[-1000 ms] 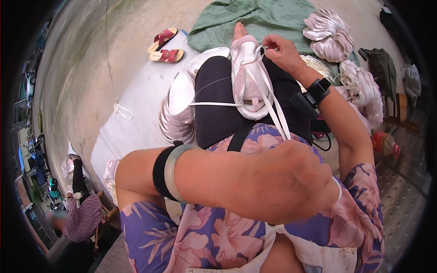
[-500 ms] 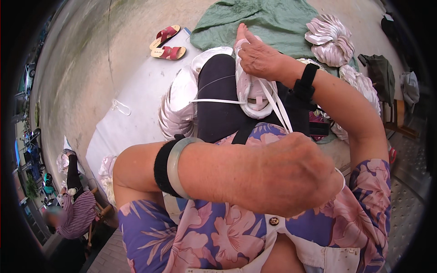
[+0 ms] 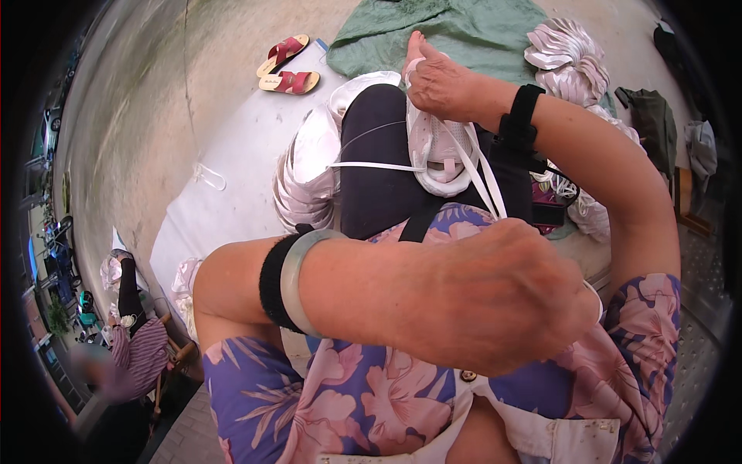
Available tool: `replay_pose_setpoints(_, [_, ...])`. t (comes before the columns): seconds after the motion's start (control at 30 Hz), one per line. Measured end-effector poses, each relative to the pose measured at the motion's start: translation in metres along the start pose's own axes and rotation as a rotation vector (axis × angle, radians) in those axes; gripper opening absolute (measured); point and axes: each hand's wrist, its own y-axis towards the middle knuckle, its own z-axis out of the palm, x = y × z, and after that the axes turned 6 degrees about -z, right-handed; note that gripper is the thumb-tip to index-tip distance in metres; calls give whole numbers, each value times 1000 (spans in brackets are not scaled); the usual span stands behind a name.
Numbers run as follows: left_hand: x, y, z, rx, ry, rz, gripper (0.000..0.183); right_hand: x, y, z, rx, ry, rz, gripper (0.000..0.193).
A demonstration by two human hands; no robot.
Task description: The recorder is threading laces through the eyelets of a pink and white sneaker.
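Note:
A pale pink-white shoe upper (image 3: 434, 151) lies across my lap, over dark trousers. My right hand (image 3: 442, 87) grips its far end with bent fingers, partly covering it. White laces (image 3: 488, 185) run from the shoe toward my left hand (image 3: 510, 298), which crosses in front of my chest as a closed fist, back of the hand up. A loop of lace shows past its knuckles; the fingertips are hidden. Another flat white lace (image 3: 375, 165) stretches left from the shoe across my thigh.
Stacked pale uppers (image 3: 305, 174) sit left of my leg; another bundle (image 3: 568, 62) lies by the green cloth (image 3: 471, 35). Red-strapped slippers (image 3: 290, 81) are on the ground by a white sheet (image 3: 209, 209). Another person (image 3: 139, 352) sits far left.
My left fist has shifted slightly right, the laces still stretched toward it. My right hand keeps its hold on the shoe upper. The whole view has shifted a little.

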Motion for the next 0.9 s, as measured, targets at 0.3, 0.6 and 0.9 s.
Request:
replay_pose_setpoints(0.3, [-1, 4, -2, 9, 44, 33, 14, -4, 24, 12, 35, 2, 146, 12])
replay_pose_setpoints(0.6, [2, -1, -5, 34, 0, -50, 15, -47, -3, 16, -263, 563, 361, 14])
replay_pose_setpoints(0.9, [5, 1, -8, 381, -152, -169, 21, -40, -20, 75, -462, 974, 541, 47])
